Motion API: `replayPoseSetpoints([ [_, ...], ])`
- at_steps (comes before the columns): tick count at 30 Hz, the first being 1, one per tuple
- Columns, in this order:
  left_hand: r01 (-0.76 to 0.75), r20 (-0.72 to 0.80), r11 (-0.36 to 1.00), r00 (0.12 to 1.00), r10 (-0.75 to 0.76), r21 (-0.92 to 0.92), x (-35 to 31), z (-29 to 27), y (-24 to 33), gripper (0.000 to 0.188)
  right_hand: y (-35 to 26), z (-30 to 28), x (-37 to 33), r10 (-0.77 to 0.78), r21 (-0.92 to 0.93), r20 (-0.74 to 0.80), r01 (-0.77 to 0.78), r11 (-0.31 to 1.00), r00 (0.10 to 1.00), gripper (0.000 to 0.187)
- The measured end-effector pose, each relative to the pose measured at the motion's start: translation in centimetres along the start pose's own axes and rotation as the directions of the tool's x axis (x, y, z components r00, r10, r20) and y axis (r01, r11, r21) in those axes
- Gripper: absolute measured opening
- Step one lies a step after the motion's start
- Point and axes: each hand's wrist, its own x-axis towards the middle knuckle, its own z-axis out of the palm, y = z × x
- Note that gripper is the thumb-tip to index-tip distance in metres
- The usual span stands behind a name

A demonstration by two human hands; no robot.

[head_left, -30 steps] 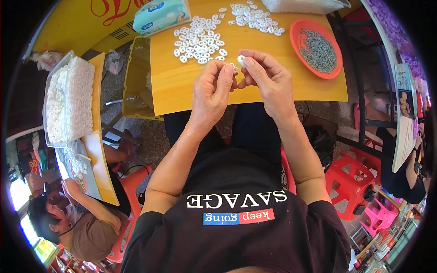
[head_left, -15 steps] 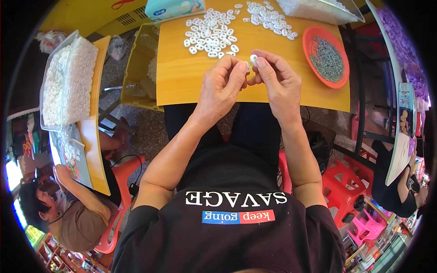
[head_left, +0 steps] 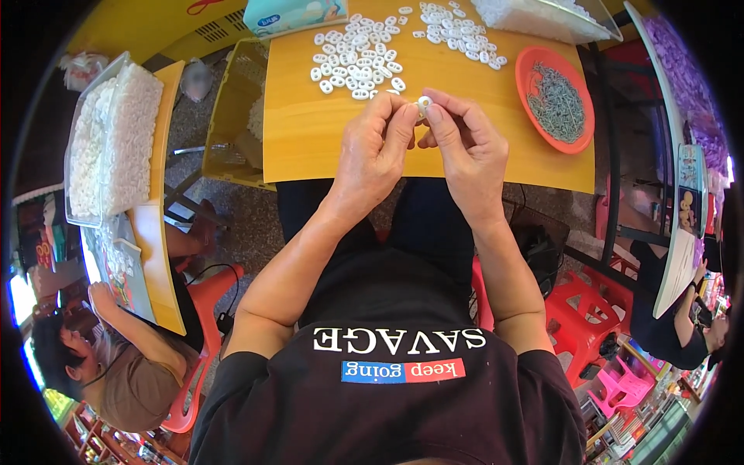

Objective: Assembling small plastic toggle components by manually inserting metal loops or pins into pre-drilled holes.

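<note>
My right hand (head_left: 471, 151) pinches a small white plastic piece (head_left: 425, 101) between thumb and forefinger, over the front half of the yellow table. My left hand (head_left: 373, 147) is closed in a pinch, its fingertips meeting the right hand's at that piece. Whatever the left fingertips hold is too small to make out. Beyond my hands lies a loose pile of white oval two-holed plastic pieces (head_left: 363, 58), with a second pile of similar white pieces (head_left: 457, 32) to its right. An orange-red plate (head_left: 529, 128) of grey metal screws (head_left: 556, 105) is at the right.
A clear bin of white parts (head_left: 542, 19) and a turquoise tissue pack (head_left: 294, 15) stand at the table's back. On the left, another person (head_left: 139, 380) sits by a side table with a clear tub of white parts (head_left: 116, 143). Red stools (head_left: 581, 318) stand at lower right.
My hands have come together, bringing the white piece in the right fingers slightly left and down onto the left fingertips. The piles and plate keep their places on the table.
</note>
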Motion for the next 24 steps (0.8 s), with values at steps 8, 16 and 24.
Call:
replayPoseSetpoints([
  [8, -0.053, -0.098, 0.997, 0.994, 0.047, -0.061, -0.3, 1.2, -0.1, 0.019, 0.3, 1.1, -0.4, -0.075, -0.089, -0.048, 0.071, 0.994, 0.996, 0.017],
  [16, -0.036, -0.059, 0.984, 0.998, 0.027, -0.174, 0.1, 1.1, -0.4, 0.021, -0.2, 0.2, 0.6, -0.022, -0.02, -0.008, 0.022, 1.0, 1.0, 0.017],
  [24, -0.147, -0.129, 0.962, 0.984, 0.12, -0.23, 0.3, 1.0, -0.2, 0.023, -0.9, -0.3, 0.6, 0.204, 0.466, 0.116, -0.235, 0.853, 0.972, 0.034],
])
